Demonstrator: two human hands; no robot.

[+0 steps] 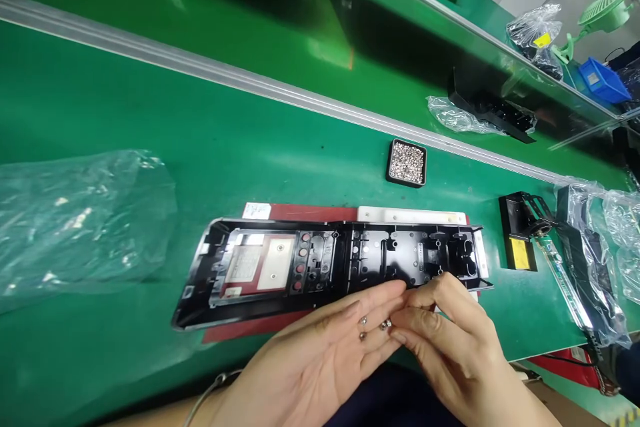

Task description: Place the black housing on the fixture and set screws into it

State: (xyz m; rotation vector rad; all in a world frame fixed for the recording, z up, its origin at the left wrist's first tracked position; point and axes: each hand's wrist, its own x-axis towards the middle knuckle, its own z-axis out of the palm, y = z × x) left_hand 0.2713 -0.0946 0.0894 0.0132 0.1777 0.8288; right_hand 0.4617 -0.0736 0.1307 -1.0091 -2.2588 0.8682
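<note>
My left hand is turned palm up with its fingers stretched out flat. Two small shiny metal pieces lie loose on those fingers. My right hand is closed in a pinch over the left fingertips, at another small metal piece; whether they are screws or nuts is too small to tell. Just beyond both hands lies a long black plastic housing, its ribbed inside facing up. Part of its near edge is hidden by my hands. A red board with white blocks lies beneath it.
Past the housing stands a small black tray full of metal pieces. A clear plastic bag lies at the left. Black parts, a circuit board and bagged parts lie right. A metal rail crosses the green table.
</note>
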